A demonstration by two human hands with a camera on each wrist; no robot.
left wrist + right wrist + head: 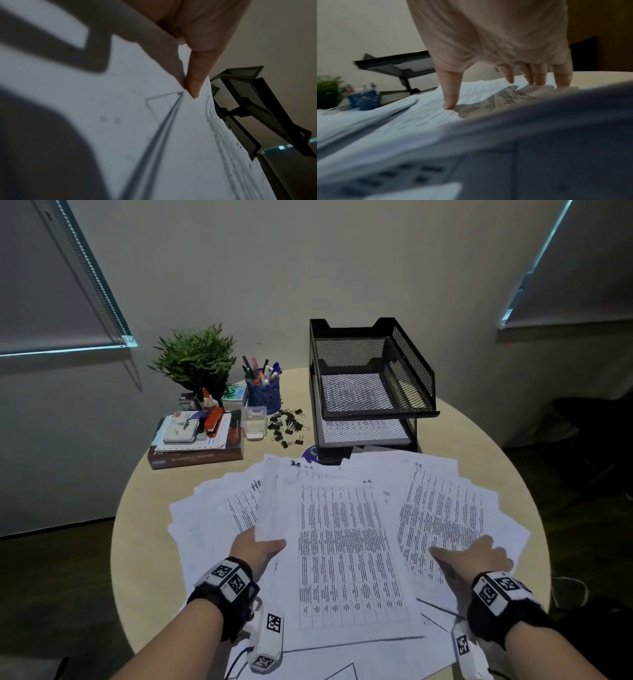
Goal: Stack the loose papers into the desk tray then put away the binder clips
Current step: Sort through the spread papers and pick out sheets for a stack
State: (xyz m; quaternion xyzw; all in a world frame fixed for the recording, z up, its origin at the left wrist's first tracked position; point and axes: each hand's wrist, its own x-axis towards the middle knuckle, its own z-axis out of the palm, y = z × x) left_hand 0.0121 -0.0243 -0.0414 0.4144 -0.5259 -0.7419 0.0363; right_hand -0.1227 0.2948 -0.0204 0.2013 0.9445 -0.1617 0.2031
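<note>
A: Left hand (255, 546) is in among the loose papers (346, 542), thumb on top of the middle sheets, the other fingers tucked out of sight beneath them. That is a pinch on the edge of the sheets.

B: The left wrist view agrees: the thumb (193, 81) presses down on the page, sheet edge caught under it.

A: Over to the right hand (474, 554). Fingers spread and straight, lying flat on the right-hand sheets, gripping nothing.

B: From the right wrist camera the fingertips (450, 104) touch the paper, thumb and fingers apart.

A: Moving outward, the papers fan across the near half of the round worktop (137, 525), overlapping, printed tables face up.

B: Just behind them stands the black mesh desk tray (373, 385), two tiers, a printed sheet showing through each.

A: Left of the tray, the binder clips (287, 424) lie in a loose heap on the worktop, beside a small clear container (254, 422).

B: Farther left: a blue pen cup (263, 392), a potted plant (195, 357), and a red stapler (214, 421) on stacked books (195, 455).
</note>
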